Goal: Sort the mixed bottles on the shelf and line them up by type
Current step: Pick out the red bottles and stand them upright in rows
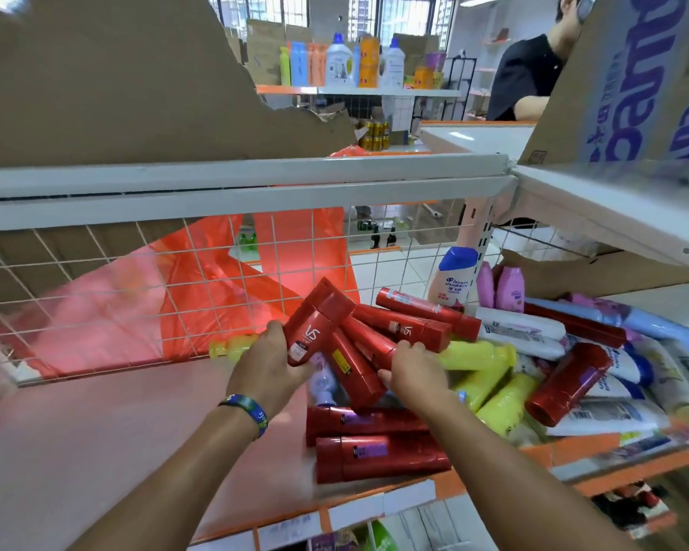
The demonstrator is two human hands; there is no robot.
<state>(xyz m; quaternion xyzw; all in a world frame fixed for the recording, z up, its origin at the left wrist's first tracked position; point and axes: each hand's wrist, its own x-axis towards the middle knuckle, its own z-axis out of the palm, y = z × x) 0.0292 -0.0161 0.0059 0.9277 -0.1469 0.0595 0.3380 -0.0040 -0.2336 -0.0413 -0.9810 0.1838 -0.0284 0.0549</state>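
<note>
Two hands busy: left hand point(269, 365) grips a red VS bottle point(315, 326), right hand point(412, 369) curls over another red bottle point(368, 343) in the shelf point(96, 431) pile. Risk: a quick pull tips loose reds and yellow bottles point(486, 355) toward the front edge; grip may slip.

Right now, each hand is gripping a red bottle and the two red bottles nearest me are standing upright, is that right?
Not quite. The left hand grips a red VS bottle and the right hand another red bottle, but the two nearest red bottles lie flat on their sides on the shelf, as the head view shows.
</note>
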